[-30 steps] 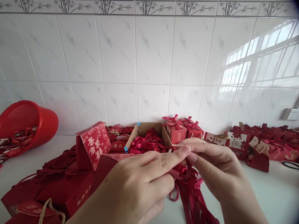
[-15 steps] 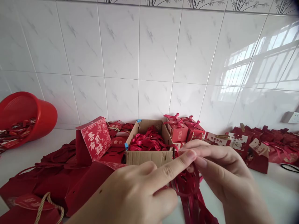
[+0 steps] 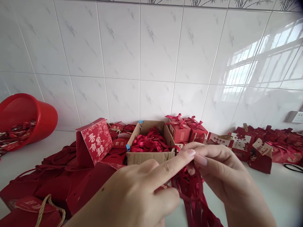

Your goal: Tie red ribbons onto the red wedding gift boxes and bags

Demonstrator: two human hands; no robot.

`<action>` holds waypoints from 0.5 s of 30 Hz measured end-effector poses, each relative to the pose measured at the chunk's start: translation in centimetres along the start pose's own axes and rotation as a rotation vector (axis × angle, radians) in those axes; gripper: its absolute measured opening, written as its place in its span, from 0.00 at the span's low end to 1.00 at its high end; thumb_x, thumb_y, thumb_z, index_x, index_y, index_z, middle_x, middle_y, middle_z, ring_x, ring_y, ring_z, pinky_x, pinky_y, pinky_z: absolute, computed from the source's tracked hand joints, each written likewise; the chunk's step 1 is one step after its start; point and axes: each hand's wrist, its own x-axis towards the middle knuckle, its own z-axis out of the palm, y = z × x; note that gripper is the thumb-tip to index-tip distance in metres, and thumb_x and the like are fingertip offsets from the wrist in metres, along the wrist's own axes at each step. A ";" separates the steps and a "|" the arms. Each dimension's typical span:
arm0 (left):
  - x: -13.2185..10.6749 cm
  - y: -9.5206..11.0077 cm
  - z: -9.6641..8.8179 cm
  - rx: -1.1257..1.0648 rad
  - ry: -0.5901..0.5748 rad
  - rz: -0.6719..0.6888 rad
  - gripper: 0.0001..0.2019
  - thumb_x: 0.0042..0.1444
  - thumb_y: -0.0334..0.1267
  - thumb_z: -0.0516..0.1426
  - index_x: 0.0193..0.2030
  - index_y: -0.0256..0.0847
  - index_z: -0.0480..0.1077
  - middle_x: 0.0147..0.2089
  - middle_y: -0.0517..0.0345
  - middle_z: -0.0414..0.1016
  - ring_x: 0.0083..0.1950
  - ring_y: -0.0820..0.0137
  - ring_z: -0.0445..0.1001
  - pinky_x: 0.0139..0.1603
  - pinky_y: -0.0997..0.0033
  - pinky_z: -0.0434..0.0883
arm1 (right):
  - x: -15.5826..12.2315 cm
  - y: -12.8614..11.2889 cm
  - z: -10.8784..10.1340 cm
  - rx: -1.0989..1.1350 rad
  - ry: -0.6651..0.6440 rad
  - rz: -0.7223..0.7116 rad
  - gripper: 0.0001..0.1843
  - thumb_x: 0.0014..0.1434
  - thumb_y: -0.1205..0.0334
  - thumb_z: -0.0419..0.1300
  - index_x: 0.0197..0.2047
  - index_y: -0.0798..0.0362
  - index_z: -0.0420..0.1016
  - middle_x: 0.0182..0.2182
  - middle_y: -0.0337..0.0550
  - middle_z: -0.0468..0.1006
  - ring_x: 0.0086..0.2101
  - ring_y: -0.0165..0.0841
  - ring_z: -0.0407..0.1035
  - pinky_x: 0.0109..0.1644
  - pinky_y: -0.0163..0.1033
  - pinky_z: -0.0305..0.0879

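Note:
My left hand (image 3: pixel 146 189) reaches in from the lower left, index finger stretched forward and the others curled. Its fingertip meets the fingertips of my right hand (image 3: pixel 224 171), whose thumb and index finger pinch a dark red ribbon (image 3: pixel 193 197). The ribbon bends in a loop below the fingers. The left hand is closed around the same ribbon, though its thumb and grip are largely hidden. More red ribbons (image 3: pixel 201 214) hang or lie below the hands; I cannot make out which. Just behind stands an open cardboard box (image 3: pixel 151 158) of loose red ribbons (image 3: pixel 151 142).
Red gift boxes with bows (image 3: pixel 181 130) stand behind my right hand. Several red boxes (image 3: pixel 251 148) line the right side. Folded red boxes (image 3: pixel 54 176) and an upright lettered box (image 3: pixel 94 142) lie left. A tipped red bucket (image 3: pixel 47 115) holds small packets. White tiles form the back wall.
My left index fingertip has shifted slightly left and up against the right hand's fingertips. The pinch and the ribbon loop stay nearly the same.

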 end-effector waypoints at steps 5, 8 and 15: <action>-0.1 -0.8 -0.6 -0.055 0.004 0.015 0.11 0.49 0.22 0.54 0.29 0.43 0.71 0.67 0.67 0.62 0.56 0.69 0.74 0.58 0.73 0.73 | 0.3 0.2 -0.5 -0.015 -0.088 0.075 0.10 0.62 0.60 0.60 0.36 0.48 0.84 0.37 0.46 0.80 0.33 0.33 0.72 0.37 0.37 0.71; -0.4 -1.2 -1.2 -0.083 -0.009 -0.014 0.11 0.51 0.23 0.54 0.28 0.44 0.72 0.61 0.68 0.70 0.47 0.74 0.77 0.55 0.76 0.74 | 0.4 0.4 -0.7 -0.074 -0.139 0.140 0.12 0.62 0.59 0.60 0.32 0.52 0.83 0.32 0.45 0.79 0.34 0.33 0.72 0.40 0.38 0.70; -1.4 -0.9 -1.7 -0.089 -0.013 -0.074 0.12 0.51 0.24 0.56 0.30 0.47 0.73 0.52 0.67 0.78 0.42 0.74 0.78 0.46 0.77 0.74 | 0.3 1.2 -0.2 -0.136 -0.266 0.280 0.15 0.61 0.54 0.60 0.33 0.57 0.80 0.27 0.45 0.77 0.26 0.29 0.68 0.32 0.36 0.68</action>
